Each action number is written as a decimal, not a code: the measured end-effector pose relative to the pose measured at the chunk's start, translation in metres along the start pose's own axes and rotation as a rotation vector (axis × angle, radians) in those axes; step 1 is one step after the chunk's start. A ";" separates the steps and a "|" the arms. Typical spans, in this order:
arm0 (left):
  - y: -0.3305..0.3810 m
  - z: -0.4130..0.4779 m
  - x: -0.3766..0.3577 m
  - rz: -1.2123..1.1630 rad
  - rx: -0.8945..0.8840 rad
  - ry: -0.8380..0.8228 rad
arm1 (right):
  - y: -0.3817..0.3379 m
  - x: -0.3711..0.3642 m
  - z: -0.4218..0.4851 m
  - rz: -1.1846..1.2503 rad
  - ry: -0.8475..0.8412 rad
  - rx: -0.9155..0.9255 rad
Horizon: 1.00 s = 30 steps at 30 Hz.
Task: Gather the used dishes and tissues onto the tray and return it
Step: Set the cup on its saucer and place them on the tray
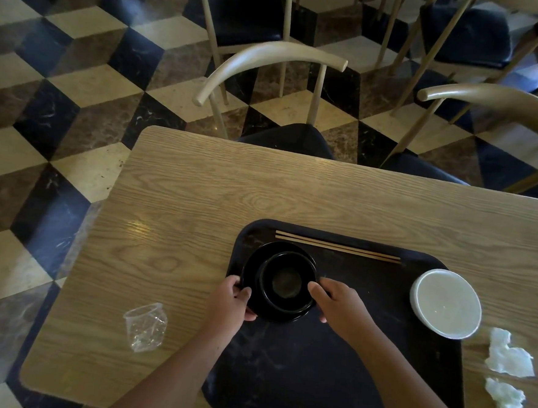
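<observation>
Between the two hands, at the far-left corner of the black tray (346, 352), sits a black bowl (287, 283) stacked on a black plate (253, 273). The left hand (234, 300) grips the plate's left rim; the right hand (339, 301) grasps its right edge. Chopsticks (338, 247) lie along the tray's far edge, a white bowl (445, 303) at its right edge. Crumpled tissues (508, 357) rest on the surface (198, 199), the nearer one cut off by the frame.

Both bare forearms reach up from the lower centre of the frame. The left hand (235, 298) and right hand (337, 301) curl inward, facing each other, fingers bent.
</observation>
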<state>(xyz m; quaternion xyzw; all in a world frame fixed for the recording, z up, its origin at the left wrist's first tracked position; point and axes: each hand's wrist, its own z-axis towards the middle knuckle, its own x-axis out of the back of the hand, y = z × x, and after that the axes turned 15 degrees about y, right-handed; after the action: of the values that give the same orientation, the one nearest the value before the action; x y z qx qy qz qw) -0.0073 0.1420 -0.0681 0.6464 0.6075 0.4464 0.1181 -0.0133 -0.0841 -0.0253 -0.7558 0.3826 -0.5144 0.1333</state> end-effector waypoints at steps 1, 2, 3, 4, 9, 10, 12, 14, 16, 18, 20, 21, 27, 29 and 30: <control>0.000 0.001 0.000 0.006 -0.006 -0.002 | 0.000 0.000 0.001 -0.001 -0.009 0.006; -0.001 0.001 -0.001 0.009 -0.009 -0.004 | -0.001 0.000 0.003 0.002 -0.018 0.011; 0.000 0.001 -0.001 0.006 -0.010 -0.004 | -0.001 0.001 0.004 0.009 -0.024 0.015; 0.000 0.001 -0.001 0.001 -0.010 -0.002 | -0.003 0.001 0.005 0.015 -0.029 0.017; 0.003 0.003 0.002 -0.006 -0.031 0.005 | -0.008 0.001 0.010 0.044 -0.062 0.015; 0.004 0.004 0.002 0.004 -0.034 0.001 | -0.010 -0.001 0.011 0.043 -0.062 0.017; 0.005 0.006 0.003 0.029 -0.050 -0.004 | -0.012 -0.006 0.011 0.047 -0.049 0.009; 0.007 0.007 0.005 0.050 -0.073 0.001 | -0.013 -0.009 0.012 0.063 -0.037 -0.009; 0.010 0.007 0.006 0.064 -0.091 0.010 | -0.012 -0.010 0.011 0.075 -0.031 -0.022; 0.013 0.006 0.005 0.084 -0.102 0.024 | -0.012 -0.009 0.010 0.077 -0.013 -0.031; 0.015 0.006 0.005 0.104 -0.112 0.041 | -0.011 -0.008 0.010 0.076 0.024 -0.043; 0.015 0.006 0.005 0.114 -0.118 0.046 | -0.011 -0.007 0.009 0.078 0.033 -0.048; 0.020 0.007 0.008 0.150 -0.133 0.042 | -0.012 -0.010 0.011 0.077 0.009 -0.080; 0.023 0.008 0.008 0.170 -0.132 0.029 | -0.013 -0.011 0.011 0.078 0.006 -0.087; 0.025 0.008 0.009 0.188 -0.134 0.024 | -0.013 -0.011 0.011 0.079 0.005 -0.089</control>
<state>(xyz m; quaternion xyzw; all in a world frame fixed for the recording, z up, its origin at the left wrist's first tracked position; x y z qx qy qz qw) 0.0139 0.1477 -0.0515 0.6858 0.5143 0.5027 0.1113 0.0005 -0.0694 -0.0303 -0.7440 0.4349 -0.4931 0.1189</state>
